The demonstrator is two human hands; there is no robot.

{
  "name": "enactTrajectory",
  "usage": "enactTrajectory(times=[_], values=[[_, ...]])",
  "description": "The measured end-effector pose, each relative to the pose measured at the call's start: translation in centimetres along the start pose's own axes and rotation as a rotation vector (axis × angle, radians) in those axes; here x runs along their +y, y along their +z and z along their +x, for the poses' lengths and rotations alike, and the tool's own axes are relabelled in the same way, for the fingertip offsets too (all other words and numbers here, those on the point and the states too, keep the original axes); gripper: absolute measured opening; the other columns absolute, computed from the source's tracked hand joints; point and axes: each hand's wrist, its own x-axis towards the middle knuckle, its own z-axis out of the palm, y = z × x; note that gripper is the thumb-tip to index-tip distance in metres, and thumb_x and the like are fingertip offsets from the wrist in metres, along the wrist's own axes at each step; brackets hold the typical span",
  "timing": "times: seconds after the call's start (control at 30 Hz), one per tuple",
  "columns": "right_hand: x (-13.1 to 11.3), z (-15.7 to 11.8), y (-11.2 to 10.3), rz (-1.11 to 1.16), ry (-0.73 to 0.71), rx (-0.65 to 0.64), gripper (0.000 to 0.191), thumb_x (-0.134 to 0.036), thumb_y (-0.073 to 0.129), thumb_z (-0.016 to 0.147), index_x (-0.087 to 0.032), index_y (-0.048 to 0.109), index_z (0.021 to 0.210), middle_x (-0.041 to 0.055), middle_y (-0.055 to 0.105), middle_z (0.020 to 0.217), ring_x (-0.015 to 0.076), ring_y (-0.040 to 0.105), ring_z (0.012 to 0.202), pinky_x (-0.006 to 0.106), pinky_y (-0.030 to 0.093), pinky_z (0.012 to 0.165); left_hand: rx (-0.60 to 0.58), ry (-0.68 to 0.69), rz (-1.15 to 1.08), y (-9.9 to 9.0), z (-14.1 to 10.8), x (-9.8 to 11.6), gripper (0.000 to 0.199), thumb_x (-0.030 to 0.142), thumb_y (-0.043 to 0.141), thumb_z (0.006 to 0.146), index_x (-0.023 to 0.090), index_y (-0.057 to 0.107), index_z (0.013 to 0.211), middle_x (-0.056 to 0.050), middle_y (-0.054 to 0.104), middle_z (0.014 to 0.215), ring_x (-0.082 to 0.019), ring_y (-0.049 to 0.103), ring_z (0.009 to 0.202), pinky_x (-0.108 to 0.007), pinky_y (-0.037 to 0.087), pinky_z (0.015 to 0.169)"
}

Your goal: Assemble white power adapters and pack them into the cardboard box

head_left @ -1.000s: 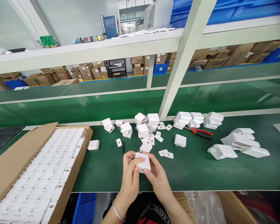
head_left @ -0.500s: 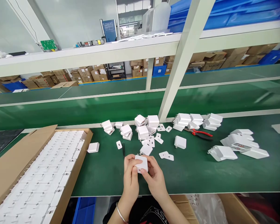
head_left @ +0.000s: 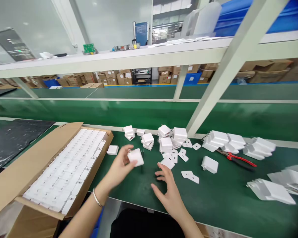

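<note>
My left hand grips a white charger block between thumb and fingers, above the green bench. Apart from it, my right hand is open, its fingers spread with nothing in them. Just beyond my right fingertips lie flat white cover plates and piled white charger blocks. Dark tweezers lie beside the held charger, partly hidden by it. A single charger rests left of my left hand, next to the carton.
An open carton packed with rows of chargers stands on the left. Red-and-black pliers lie to the right, near more charger piles. A slanting post and an overhead shelf cross the far side.
My hands have separated. The left has carried the charger leftward, while the right has let go and opened. The camera view has turned left.
</note>
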Motion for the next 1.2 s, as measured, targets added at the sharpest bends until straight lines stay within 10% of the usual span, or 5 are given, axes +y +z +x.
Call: enactTrajectory(times=[0.2, 0.33, 0.83, 0.97, 1.2], values=[[3.1, -0.6, 0.1, -0.006, 0.070, 0.102, 0.033, -0.040, 0.053, 0.107, -0.027, 0.056, 0.137, 0.0103, 0.064, 0.114, 0.0202, 0.069, 0.088, 0.037, 0.061, 0.080, 0.192, 0.162, 0.683, -13.3, 7.8, 3.5, 0.031, 0.034, 0.064, 0.082, 0.020, 0.067, 0.110, -0.011, 0.065, 0.119, -0.031, 0.061, 0.114, -0.048, 0.049, 0.105], [3.2, -0.7, -0.1, 0.021, 0.112, 0.121, 0.030, -0.044, 0.052, 0.107, -0.026, 0.060, 0.130, 0.0096, 0.066, 0.114, 0.0196, 0.069, 0.086, 0.033, 0.060, 0.077, 0.094, 0.133, 0.797, -16.9, 10.7, 2.9, 0.018, 0.029, 0.059, 0.077, 0.021, 0.070, 0.089, -0.012, 0.064, 0.115, -0.030, 0.060, 0.105, -0.048, 0.047, 0.105], [3.9, -0.7, 0.2, 0.039, 0.197, 0.074, 0.038, -0.055, 0.053, 0.104, -0.024, 0.066, 0.122, 0.0092, 0.070, 0.104, 0.0222, 0.071, 0.091, 0.033, 0.060, 0.078, -0.058, 0.018, 0.994, -17.7, 11.2, -3.5, 0.044, 0.016, 0.052, 0.073, 0.021, 0.065, 0.114, -0.010, 0.068, 0.118, -0.029, 0.063, 0.113, -0.042, 0.053, 0.100], [3.6, -0.7, 0.2, 0.040, 0.192, 0.078, 0.037, -0.054, 0.053, 0.104, -0.024, 0.067, 0.120, 0.0082, 0.070, 0.101, 0.0215, 0.071, 0.089, 0.032, 0.060, 0.078, 0.047, -0.005, 1.104, -15.8, 11.5, -4.3, 0.042, 0.016, 0.057, 0.077, 0.016, 0.062, 0.119, -0.013, 0.070, 0.107, -0.035, 0.063, 0.114, -0.048, 0.052, 0.097], [2.8, -0.6, 0.0, -0.008, 0.095, 0.038, 0.028, -0.047, 0.051, 0.105, -0.025, 0.067, 0.106, 0.0057, 0.069, 0.093, 0.0192, 0.069, 0.080, 0.028, 0.058, 0.070, 0.299, 0.087, 1.235, -11.7, 8.0, -6.1, 0.050, 0.020, 0.047, 0.094, 0.010, 0.046, 0.143, -0.026, 0.046, 0.152, -0.040, 0.048, 0.140, -0.055, 0.042, 0.113]])
